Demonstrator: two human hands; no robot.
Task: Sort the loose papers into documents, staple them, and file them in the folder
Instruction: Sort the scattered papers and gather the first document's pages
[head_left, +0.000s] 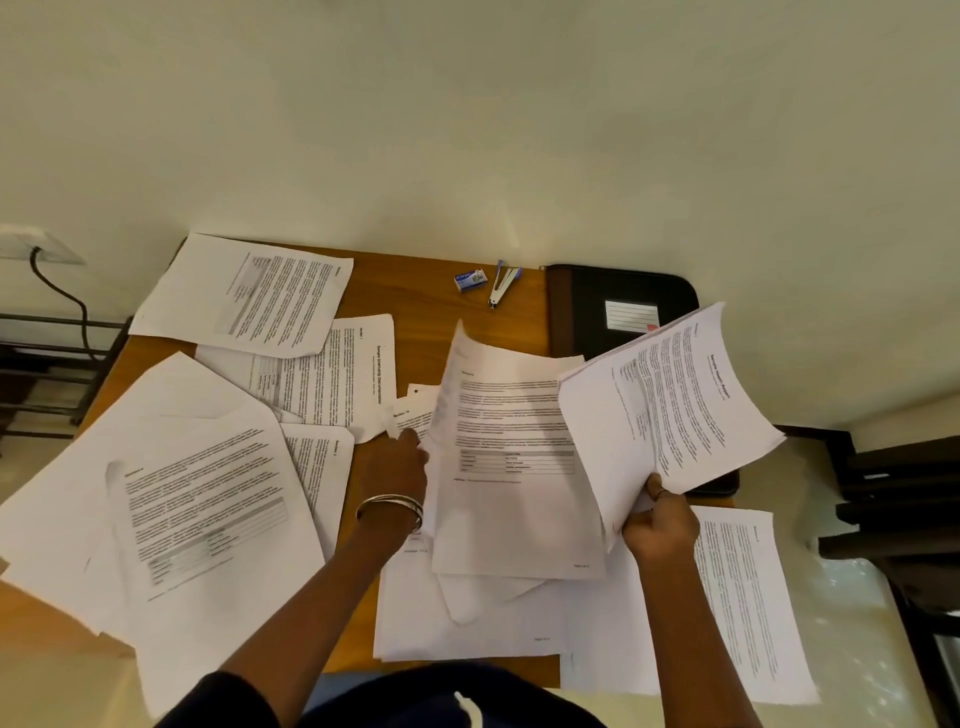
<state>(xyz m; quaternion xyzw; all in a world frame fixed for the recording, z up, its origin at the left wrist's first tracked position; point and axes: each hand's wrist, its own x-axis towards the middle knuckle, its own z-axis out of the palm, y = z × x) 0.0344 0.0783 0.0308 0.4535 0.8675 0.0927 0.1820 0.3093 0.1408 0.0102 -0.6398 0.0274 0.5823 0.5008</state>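
Observation:
Printed white papers (208, 499) lie scattered over a small wooden table (431, 291). My right hand (660, 525) grips the lower corner of a raised stack of sheets (670, 405) at the right. My left hand (400, 467), bangles on the wrist, holds the left edge of a single sheet (509, 467) that is lifted and curling in the middle. A black folder (618, 306) with a white label lies at the table's far right. A small stapler (501, 286) and a blue staple box (470, 279) sit near the far edge.
A pale wall rises behind the table. A wall socket with a black cable (57, 286) is at the far left above dark shelving. Dark furniture (893, 493) stands at the right. More sheets (748, 597) overhang the table's near right corner.

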